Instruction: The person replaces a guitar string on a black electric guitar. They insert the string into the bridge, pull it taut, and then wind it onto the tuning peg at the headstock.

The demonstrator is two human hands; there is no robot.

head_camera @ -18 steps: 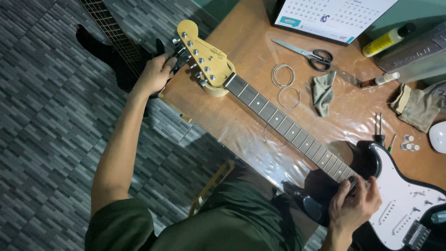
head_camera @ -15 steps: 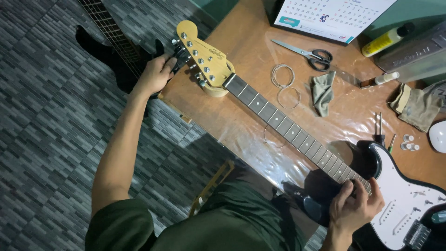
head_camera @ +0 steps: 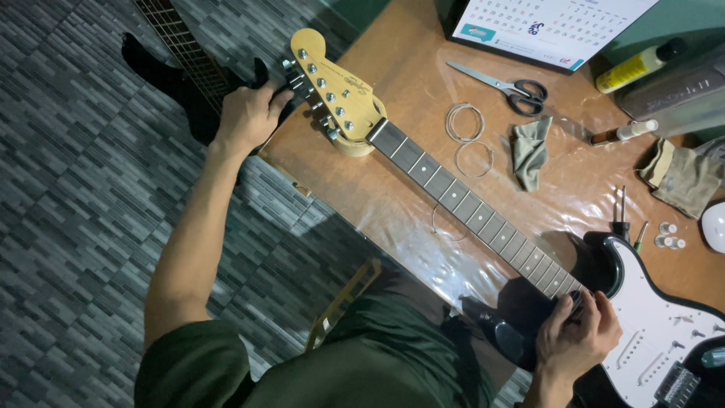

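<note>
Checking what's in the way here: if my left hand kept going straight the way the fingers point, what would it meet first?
The left hand already touches the tuning pegs at the edge of the pale headstock, so going on it would likely press into the headstock.

My guitar: black body, white pickguard, dark fretboard with pale dots, tan headstock. Beside the headstock, orange-brown table; past it, scissors with black handles, olive rag, yellow bottle. Floor grey brick-pattern.
</note>
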